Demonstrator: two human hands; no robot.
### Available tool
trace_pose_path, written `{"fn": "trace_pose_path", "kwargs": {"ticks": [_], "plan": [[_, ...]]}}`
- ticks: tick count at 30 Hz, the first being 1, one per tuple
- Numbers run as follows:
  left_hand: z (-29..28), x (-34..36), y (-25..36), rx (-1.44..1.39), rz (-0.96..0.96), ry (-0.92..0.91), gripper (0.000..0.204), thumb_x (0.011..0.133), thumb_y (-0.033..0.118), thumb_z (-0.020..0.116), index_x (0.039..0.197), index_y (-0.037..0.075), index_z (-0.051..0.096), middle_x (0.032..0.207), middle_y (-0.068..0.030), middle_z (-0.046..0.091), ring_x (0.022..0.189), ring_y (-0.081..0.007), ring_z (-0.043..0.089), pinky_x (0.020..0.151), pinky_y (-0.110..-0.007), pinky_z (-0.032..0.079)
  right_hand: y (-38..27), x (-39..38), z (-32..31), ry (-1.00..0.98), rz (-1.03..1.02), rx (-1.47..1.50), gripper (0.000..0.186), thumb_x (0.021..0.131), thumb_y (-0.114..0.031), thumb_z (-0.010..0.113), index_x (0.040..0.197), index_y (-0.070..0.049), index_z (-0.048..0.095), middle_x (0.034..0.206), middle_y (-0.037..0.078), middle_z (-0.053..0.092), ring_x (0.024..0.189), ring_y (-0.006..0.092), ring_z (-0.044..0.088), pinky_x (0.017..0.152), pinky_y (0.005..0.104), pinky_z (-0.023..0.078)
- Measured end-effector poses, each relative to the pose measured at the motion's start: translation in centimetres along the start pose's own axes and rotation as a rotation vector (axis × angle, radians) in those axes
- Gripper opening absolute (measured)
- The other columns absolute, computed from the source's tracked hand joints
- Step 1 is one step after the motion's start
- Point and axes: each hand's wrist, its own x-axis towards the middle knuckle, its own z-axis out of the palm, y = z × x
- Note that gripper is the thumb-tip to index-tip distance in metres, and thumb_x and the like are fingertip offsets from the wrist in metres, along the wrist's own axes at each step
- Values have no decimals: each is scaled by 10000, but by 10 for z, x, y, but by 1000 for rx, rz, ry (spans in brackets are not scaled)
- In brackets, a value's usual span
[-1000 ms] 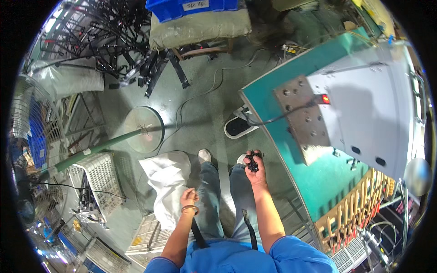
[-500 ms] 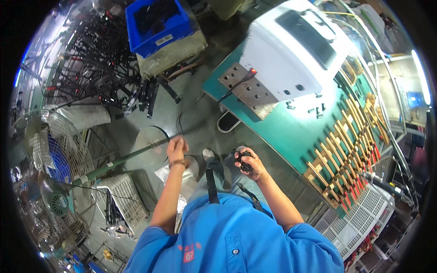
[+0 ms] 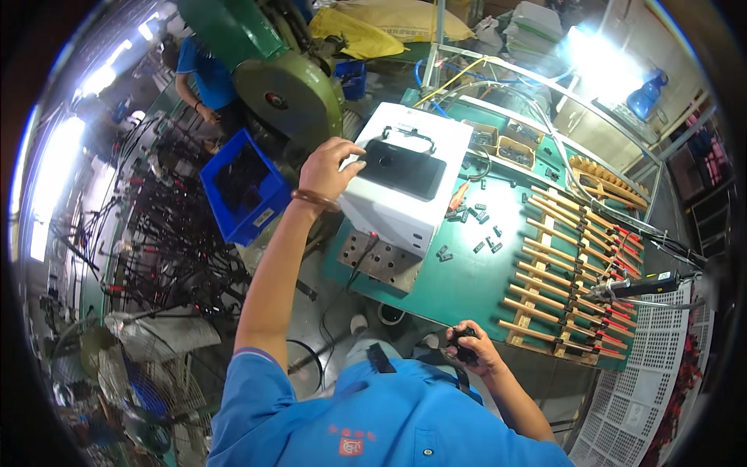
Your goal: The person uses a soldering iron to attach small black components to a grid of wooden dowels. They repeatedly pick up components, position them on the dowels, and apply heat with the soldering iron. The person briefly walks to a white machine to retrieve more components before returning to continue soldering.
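My left hand [image 3: 331, 165] reaches up and rests its fingers on the top left edge of a white box-shaped machine [image 3: 405, 191] with a dark panel on top. My right hand [image 3: 473, 348] is held low near my lap at the front edge of the green table [image 3: 467, 284], closed around a small black part [image 3: 464, 344]. Several small black parts [image 3: 475, 229] lie loose on the table beside the machine. Rows of long tools with wooden handles and red tips [image 3: 580, 268] lie on a rack to the right.
A blue crate [image 3: 245, 191] stands left of the machine beside a pile of black metal parts [image 3: 167, 241]. A green machine with a large wheel [image 3: 284, 89] is behind. Another person in blue [image 3: 204, 82] stands far left. White perforated trays [image 3: 654, 389] sit lower right; a fan [image 3: 117, 373] sits lower left.
My view has swung up from the floor to the table. My left hand rose from near my knee up to the white machine. My right hand keeps its grip on the black part.
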Motion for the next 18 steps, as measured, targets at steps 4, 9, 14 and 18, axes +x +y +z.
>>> {"fn": "trace_pose_path", "kwargs": {"ticks": [4, 9, 14, 18], "plan": [[19, 39, -15, 27, 63, -287, 159, 762, 175, 701, 888, 79, 686, 901, -55, 618, 853, -225, 597, 749, -317, 469, 4, -2, 4, 76, -145, 97, 266, 735, -17, 690, 960, -71, 558, 966, 144, 566, 765, 221, 552, 686, 309, 502], [33, 62, -28, 80, 387, -481, 192, 799, 277, 670, 841, 96, 717, 903, -46, 537, 893, -214, 562, 769, -345, 460, 11, 8, 33, 204, -334, 94, 217, 764, -7, 634, 949, -76, 542, 949, 127, 550, 751, 197, 539, 678, 301, 499], [44, 84, -43, -79, 601, -569, 351, 711, 423, 735, 692, 76, 686, 907, -62, 529, 926, -240, 498, 799, -363, 420, -5, 23, 85, 240, -472, 119, 235, 766, -24, 638, 966, -81, 529, 969, 137, 535, 700, 197, 545, 658, 300, 493], [26, 120, -48, -320, 553, -639, 372, 745, 419, 720, 620, 80, 637, 936, -76, 536, 900, -225, 500, 810, -340, 402, -36, 38, 124, 217, -539, 32, 235, 770, -56, 650, 972, -84, 533, 969, 135, 528, 709, 186, 531, 643, 281, 489]]}}
